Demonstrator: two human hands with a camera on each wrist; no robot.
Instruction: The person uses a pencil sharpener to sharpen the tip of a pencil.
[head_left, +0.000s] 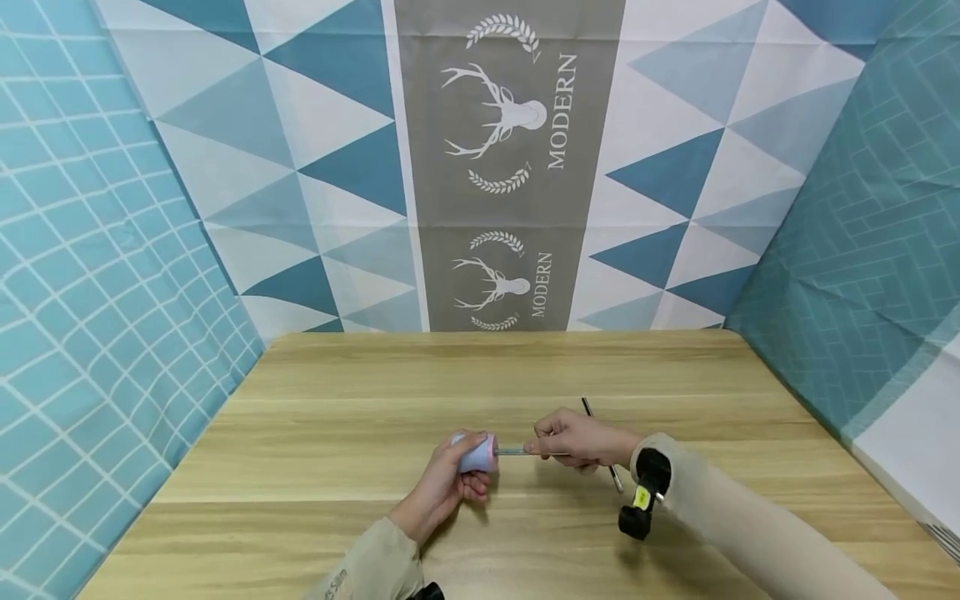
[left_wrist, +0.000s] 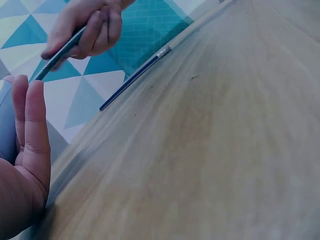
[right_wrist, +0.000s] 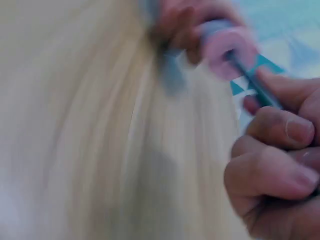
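My left hand (head_left: 454, 477) grips a small light-blue sharpener-like cylinder (head_left: 477, 455) with a pink end, just above the wooden table (head_left: 337, 400). My right hand (head_left: 557, 442) pinches a thin dark pencil (head_left: 514, 451) whose tip is in the cylinder's pink end. In the right wrist view, blurred, the pencil (right_wrist: 256, 84) runs from my curled right hand (right_wrist: 275, 160) into the pink end (right_wrist: 227, 47). The left wrist view shows my left fingers (left_wrist: 31, 125) against the cylinder (left_wrist: 6, 125), with my right hand (left_wrist: 87, 25) holding the pencil (left_wrist: 55, 56) beyond.
A second dark pencil (head_left: 588, 410) lies on the table behind my right hand, seen as the pencil (left_wrist: 132, 80) from the left wrist. A black wrist camera (head_left: 645, 496) sits on my right sleeve. Patterned blue backdrops enclose the table on three sides.
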